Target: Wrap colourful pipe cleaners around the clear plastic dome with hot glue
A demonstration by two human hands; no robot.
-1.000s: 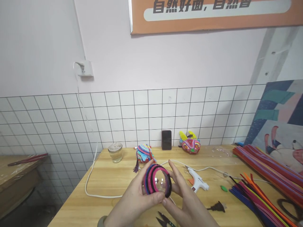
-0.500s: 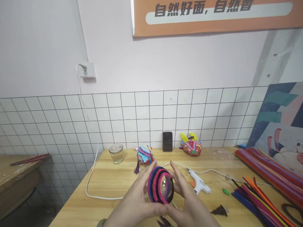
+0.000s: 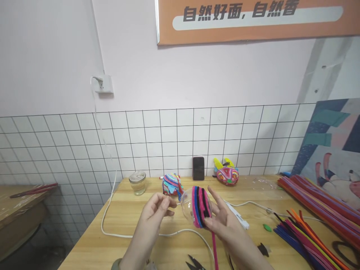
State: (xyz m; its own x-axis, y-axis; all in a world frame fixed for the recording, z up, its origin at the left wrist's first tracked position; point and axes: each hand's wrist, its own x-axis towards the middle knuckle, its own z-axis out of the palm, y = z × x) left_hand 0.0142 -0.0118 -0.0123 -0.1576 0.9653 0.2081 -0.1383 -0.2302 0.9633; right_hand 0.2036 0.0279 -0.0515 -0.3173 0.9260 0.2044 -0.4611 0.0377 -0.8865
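Observation:
A clear plastic ball (image 3: 186,207) is tilted in my right hand (image 3: 226,227), banded with pink, blue and black chenille stems (image 3: 200,206). My right thumb presses the bands from the front, with the fingers behind. One pink stem end (image 3: 215,247) hangs below the ball. Just left of it, apart from the ball, my left hand (image 3: 157,210) has its fingers curled and the thumb against them; anything pinched there is too small to make out. Under the hands lies a pair of dark scissors (image 3: 195,263), partly cut off. A white glue gun (image 3: 238,215) is half hidden behind my right hand.
At the back stand a glass jar (image 3: 137,183), a striped ornament (image 3: 171,183), a phone (image 3: 198,168) and a colourful animal head (image 3: 227,174). Bundled chenille stems (image 3: 317,210) fill the right side. A white cord (image 3: 118,236) crosses the table.
My left hand has let go of the ball and moved left. My right hand now holds it alone, turned so the clear side faces left and the pink end hangs down.

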